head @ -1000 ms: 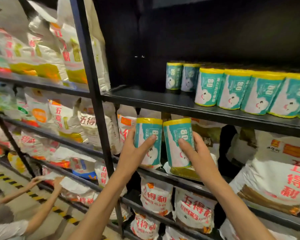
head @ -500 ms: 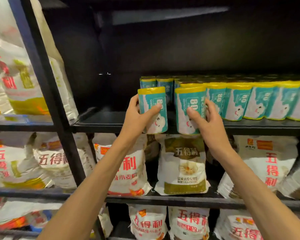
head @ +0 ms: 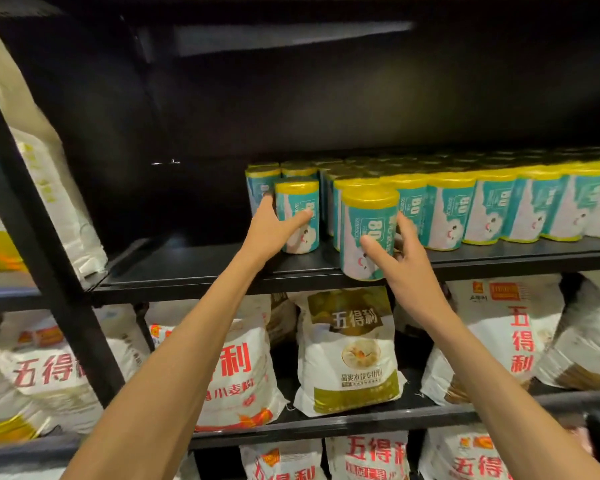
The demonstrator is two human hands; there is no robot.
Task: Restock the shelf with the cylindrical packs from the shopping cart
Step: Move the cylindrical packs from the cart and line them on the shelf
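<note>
Left hand point(head: 269, 233): wrapped round left pack point(head: 298, 216), thumb across the front label, fingers behind on the far side; pack upright, base on the shelf point(head: 187, 271), set in from the front edge.
Right hand point(head: 400, 261): grips right pack point(head: 366, 233), thumb on the front, fingers curled round its right side; pack upright at the shelf's front edge, base looks to overhang the lip slightly, cannot tell if it rests fully.
Pack gap: the two held packs stand apart, right one nearer the camera.
Stocked packs point(head: 482, 206): teal and white with yellow tops, several rows deep, filling the shelf from about its middle to the right edge; right pack sits just in front of the leftmost ones.
Shelf left part: bare black board up to the upright post point(head: 32, 237).
Lower shelves: white flour sacks point(head: 350, 355) with red or gold lettering, standing and leaning.
Left bay: more pale sacks point(head: 49, 188) beyond the post.
</note>
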